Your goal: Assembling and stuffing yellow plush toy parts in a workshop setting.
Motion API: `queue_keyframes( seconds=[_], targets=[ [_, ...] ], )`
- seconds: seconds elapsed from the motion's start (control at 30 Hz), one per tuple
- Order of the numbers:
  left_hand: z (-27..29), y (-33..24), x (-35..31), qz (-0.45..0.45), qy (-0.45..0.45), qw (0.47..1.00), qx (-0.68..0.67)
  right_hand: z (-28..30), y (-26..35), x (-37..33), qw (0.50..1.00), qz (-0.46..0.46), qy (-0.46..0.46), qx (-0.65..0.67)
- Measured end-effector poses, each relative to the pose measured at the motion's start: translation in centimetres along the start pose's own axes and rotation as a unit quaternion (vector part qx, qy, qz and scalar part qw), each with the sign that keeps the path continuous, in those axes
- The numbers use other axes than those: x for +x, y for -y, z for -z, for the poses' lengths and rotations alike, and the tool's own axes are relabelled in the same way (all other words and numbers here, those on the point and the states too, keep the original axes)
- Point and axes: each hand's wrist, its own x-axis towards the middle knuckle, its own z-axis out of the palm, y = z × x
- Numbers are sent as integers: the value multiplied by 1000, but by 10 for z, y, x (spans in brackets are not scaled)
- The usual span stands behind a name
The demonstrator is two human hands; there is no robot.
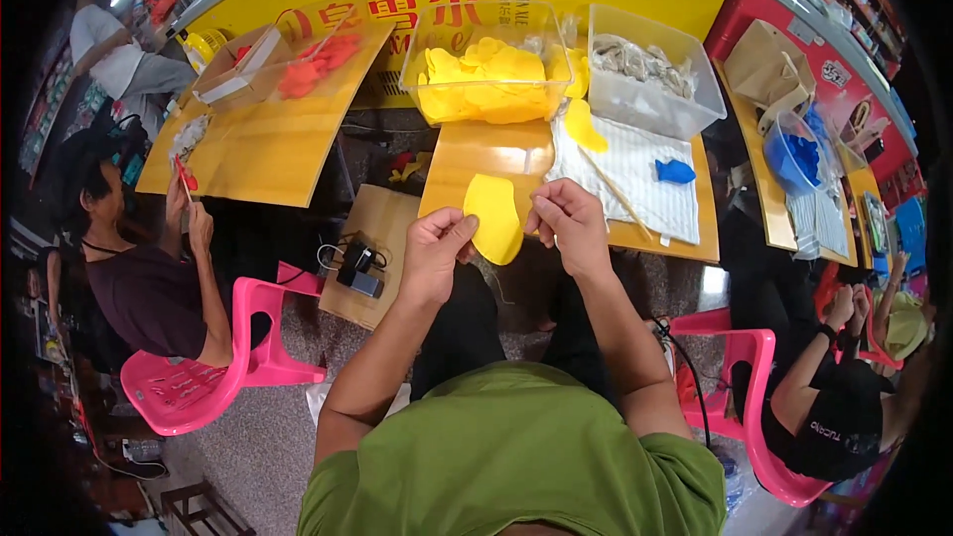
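My left hand (437,246) pinches the edge of a flat, rounded yellow cloth piece (496,221) between thumb and fingers, in front of the table's near edge. Just right of the piece, apart from it, my right hand (573,225) is closed in a pinch; whatever it grips is too small to make out. Beyond my hands, a white striped cloth (635,154) covers part of the wooden table (476,149). On the cloth lie another yellow piece (584,127), a thin wooden stick (617,197) and a small blue fish-shaped piece (675,172).
A clear bin (407,84) of yellow pieces and a translucent bin (703,111) of greyish stuffing stand at the table's back. Co-workers sit on pink chairs (248,337) left and right at other tables. A cardboard box (372,238) with a black charger stands left of my knees.
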Motion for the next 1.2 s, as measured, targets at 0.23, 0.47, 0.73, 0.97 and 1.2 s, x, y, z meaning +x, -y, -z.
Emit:
queue_keyframes(
  seconds=[0.23,0.47,0.73,0.97,1.2],
  targets=[
    [-1,4,-4,2,-16,1000,11,-5,-5,-29,969,170,44,-173],
    [1,7,-6,-2,14,1000,15,-5,-4,-35,902,315,63,-289],
    [26,-4,-5,5,55,996,-66,36,-23,-54,892,268,75,-356],
    [24,-10,-4,28,13,996,-84,49,-50,-56,936,107,54,-330],
    [10,5,-12,-40,33,999,-5,-29,-39,-34,983,36,27,177]
  ],
)
